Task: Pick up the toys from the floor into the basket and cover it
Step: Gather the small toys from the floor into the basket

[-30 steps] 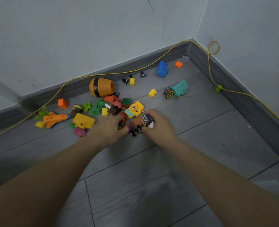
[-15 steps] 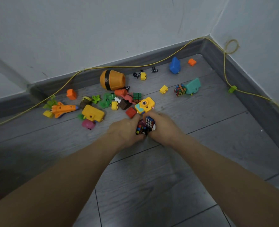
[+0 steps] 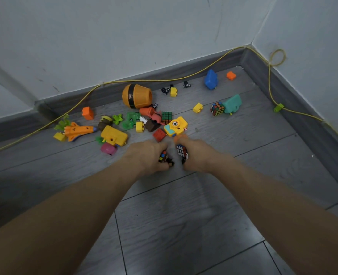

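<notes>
Toys lie scattered on the grey floor near a wall corner. My left hand [image 3: 147,155] is closed around several small toys, among them a little colour cube [image 3: 162,156]. My right hand [image 3: 196,154] grips a small puzzle cube [image 3: 181,150] with other small pieces. Just beyond my hands lie a yellow toy camera [image 3: 176,126] and a red brick [image 3: 159,134]. An orange barrel-shaped tub [image 3: 136,96] lies on its side near the wall. No basket with a lid is in view.
Further toys: an orange shuttle [image 3: 78,131], a yellow block toy [image 3: 114,135], a pink piece [image 3: 108,148], a green puzzle cube [image 3: 166,117], another puzzle cube [image 3: 217,108], a teal toy [image 3: 232,104], a blue toy [image 3: 211,79]. A yellow cable [image 3: 269,76] runs along the skirting.
My hands have drawn slightly apart and toward me, each keeping its handful of small toys. The camera view has shifted, so the toy pile sits higher and more central.
</notes>
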`<act>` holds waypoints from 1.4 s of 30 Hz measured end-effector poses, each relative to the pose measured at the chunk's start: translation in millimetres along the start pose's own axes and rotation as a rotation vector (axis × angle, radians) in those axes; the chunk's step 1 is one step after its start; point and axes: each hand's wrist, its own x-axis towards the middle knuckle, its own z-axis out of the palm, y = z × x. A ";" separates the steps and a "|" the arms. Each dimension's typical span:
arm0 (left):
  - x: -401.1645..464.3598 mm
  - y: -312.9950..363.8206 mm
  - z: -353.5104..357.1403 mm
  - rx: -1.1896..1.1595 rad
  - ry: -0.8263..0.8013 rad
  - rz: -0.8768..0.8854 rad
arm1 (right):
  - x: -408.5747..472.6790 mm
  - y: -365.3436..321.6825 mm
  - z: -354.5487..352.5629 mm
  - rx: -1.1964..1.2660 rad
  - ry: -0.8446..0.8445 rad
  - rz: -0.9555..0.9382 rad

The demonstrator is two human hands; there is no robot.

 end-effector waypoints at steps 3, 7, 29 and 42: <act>-6.3 -9.3 2.4 0.043 -0.035 -0.013 | -1.9 -2.6 1.7 -0.003 0.011 0.028; -16.0 -19.5 7.0 -0.015 -0.062 -0.057 | -6.7 -10.7 5.5 -0.032 0.105 0.051; -50.5 -24.3 38.6 -0.425 -0.178 -0.051 | -50.8 -44.9 30.3 0.923 0.165 0.417; -179.4 -129.2 -115.9 -0.559 -0.028 -0.057 | -82.9 -233.5 -29.3 0.809 0.199 -0.064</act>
